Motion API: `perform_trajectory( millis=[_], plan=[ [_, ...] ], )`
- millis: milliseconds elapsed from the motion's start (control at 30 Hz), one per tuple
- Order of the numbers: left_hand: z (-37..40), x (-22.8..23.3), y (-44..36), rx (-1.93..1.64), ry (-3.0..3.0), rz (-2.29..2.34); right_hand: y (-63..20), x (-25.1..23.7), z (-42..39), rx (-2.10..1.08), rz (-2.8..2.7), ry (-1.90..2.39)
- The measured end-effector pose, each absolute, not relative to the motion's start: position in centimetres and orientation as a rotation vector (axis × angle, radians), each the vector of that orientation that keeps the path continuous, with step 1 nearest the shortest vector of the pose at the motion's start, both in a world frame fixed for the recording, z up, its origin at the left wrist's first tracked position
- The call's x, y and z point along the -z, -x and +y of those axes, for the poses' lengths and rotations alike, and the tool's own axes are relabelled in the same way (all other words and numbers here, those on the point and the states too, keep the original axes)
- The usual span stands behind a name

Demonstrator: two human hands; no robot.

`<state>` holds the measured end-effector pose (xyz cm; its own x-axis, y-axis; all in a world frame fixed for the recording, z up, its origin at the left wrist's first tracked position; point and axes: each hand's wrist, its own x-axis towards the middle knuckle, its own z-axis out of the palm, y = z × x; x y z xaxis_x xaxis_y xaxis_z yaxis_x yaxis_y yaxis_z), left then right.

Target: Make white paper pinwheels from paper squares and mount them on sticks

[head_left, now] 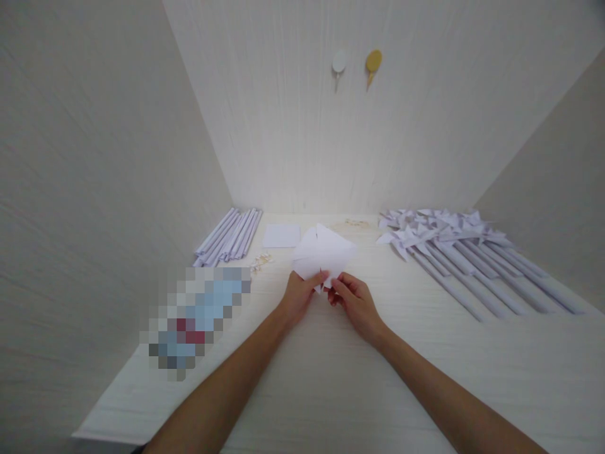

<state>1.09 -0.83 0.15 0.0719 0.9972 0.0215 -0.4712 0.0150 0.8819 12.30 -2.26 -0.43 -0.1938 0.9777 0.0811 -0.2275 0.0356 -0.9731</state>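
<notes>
A white sheet of paper (326, 249) with slits cut in from its corners is held between my two hands, one corner pointing toward me. My left hand (301, 293) grips its near left side, thumb lying on top. The near corner is pinched between the fingertips of my right hand (352, 296). Beyond the sheet, to the left, lies a flat stack of white paper (282, 236). Some small pale bits with thin stems (261, 261) are scattered just left of the sheet, too small to make out exactly.
Rolled paper tubes (231, 236) lie in a bundle at the back left. Several white paper pinwheels (435, 230) on paper sticks are piled at the right. A blurred-out blue item (208, 315) rests at the left. White (338, 62) and yellow (374, 61) hooks are on the back wall.
</notes>
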Motion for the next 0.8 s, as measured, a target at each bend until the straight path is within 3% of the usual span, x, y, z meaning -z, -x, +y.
perform_trajectory(
  millis=[800],
  plan=[
    [-0.72,0.49,-1.18,-1.458,-0.874,0.892,-12.14,-0.02,-2.51,-1.41,-1.314,0.901]
  ],
)
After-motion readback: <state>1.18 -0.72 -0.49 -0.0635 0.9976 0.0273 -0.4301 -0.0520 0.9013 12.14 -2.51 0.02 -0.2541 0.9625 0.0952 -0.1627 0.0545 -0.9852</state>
